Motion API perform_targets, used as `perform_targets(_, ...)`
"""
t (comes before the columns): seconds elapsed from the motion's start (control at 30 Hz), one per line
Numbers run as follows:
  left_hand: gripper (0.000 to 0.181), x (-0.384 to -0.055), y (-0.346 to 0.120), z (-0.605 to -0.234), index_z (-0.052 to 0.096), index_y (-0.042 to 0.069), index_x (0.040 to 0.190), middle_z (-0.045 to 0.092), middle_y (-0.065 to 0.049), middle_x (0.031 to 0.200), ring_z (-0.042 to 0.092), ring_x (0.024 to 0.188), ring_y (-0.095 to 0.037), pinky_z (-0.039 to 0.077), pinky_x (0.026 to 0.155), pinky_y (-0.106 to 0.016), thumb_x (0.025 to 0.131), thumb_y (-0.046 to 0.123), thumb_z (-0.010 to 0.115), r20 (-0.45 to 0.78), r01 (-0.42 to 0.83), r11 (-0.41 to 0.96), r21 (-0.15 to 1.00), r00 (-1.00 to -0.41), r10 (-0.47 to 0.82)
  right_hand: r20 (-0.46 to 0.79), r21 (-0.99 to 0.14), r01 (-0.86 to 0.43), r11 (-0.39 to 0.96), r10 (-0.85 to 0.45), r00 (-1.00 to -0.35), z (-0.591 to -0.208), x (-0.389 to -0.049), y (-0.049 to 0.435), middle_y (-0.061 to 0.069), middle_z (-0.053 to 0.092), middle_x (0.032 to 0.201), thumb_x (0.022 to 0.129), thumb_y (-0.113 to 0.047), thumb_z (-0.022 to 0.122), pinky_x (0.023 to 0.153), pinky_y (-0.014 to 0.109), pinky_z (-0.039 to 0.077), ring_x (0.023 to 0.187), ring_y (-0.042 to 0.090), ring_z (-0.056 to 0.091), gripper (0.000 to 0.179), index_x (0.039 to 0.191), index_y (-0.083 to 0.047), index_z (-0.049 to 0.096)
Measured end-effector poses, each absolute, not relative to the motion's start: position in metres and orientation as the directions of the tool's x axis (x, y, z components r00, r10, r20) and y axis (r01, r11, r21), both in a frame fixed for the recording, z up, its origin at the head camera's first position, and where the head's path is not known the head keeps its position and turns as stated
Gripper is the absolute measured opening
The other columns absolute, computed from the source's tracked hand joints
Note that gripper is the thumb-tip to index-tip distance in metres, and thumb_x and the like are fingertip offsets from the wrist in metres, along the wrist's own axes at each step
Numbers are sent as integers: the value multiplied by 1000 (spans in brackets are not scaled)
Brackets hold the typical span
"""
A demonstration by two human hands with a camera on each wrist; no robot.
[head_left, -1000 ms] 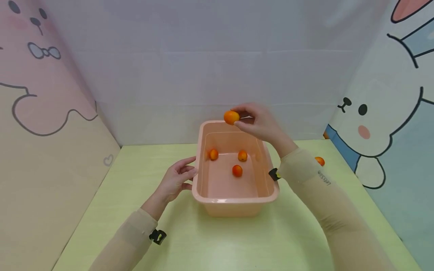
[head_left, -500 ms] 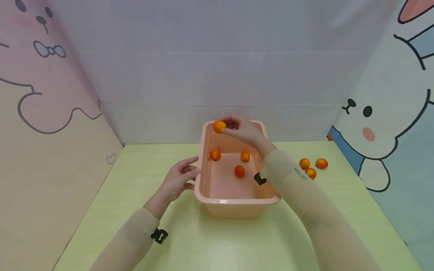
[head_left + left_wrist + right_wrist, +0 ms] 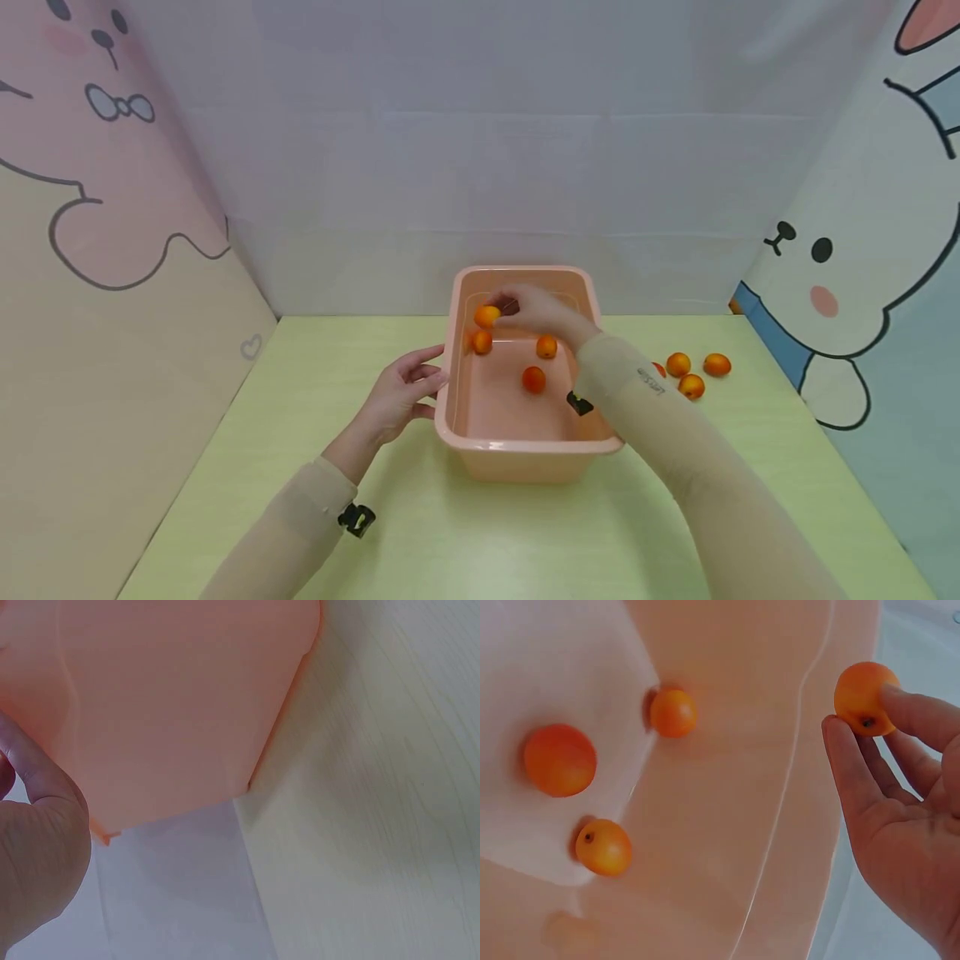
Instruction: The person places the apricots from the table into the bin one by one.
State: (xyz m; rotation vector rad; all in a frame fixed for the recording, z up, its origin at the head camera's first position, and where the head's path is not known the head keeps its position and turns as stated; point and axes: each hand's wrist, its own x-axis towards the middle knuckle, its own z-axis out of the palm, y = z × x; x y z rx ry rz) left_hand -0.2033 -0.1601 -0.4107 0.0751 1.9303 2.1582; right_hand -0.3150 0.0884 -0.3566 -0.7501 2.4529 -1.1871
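Currently pinching orange fruit (image 3: 487, 317) btwn thumb & fingertips w/ R hand (image 3: 537, 309), holding it over tub (image 3: 525, 447) at approx 11 o'clock. Also touching tub's 9 o'clock rim w/ L hand (image 3: 400, 393); can't tell if gripping. Seeing 3 other fruits (image 3: 534, 380) in tub, near 11, 1 & ctr, plus 4 more fruits (image 3: 692, 386) on table (image 3: 525, 542) at 3 o'clock, one partly hidden by R sleeve (image 3: 663, 433).

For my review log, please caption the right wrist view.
The right hand pinches an orange fruit over a pink tub with three more fruits inside.
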Motion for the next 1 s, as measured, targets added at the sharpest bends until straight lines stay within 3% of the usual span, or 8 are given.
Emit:
perform_targets(0.23,55,-205,-160,-410,45,5,147,62,-9,104,66,78,-19,60,61,-34,96,4,64,-141,-160,-75,984,-967,211,-105,-786,-321,528,-627,-772,-368,-320,76,5,65,116,93,-13,70,103,41,46,114,26,56,28,121,-9,66)
perform_targets(0.53,55,-205,-159,-411,44,4,148,63,-9,104,67,78,-19,60,61,-35,96,4,64,-138,-161,-87,983,-965,224,-233,-799,-159,579,-542,-807,-381,-326,69,1,66,113,89,-23,77,106,50,40,115,25,54,28,114,-14,69)
perform_targets(0.77,56,-206,-160,-411,43,3,148,63,-8,104,67,78,-19,60,61,-35,96,5,64,-128,-151,-87,985,-965,230,-271,-771,-137,622,-516,-813,-388,-330,70,2,65,115,90,-17,75,103,47,44,111,25,54,27,116,-13,68)
perform_targets(1.0,55,-206,-162,-413,43,3,148,63,-8,104,67,78,-19,60,61,-35,96,5,64,-125,-149,-89,985,-965,231,-256,-769,-193,610,-569,-781,-397,-328,68,2,65,109,89,-10,73,100,41,45,107,22,54,23,111,-9,69)
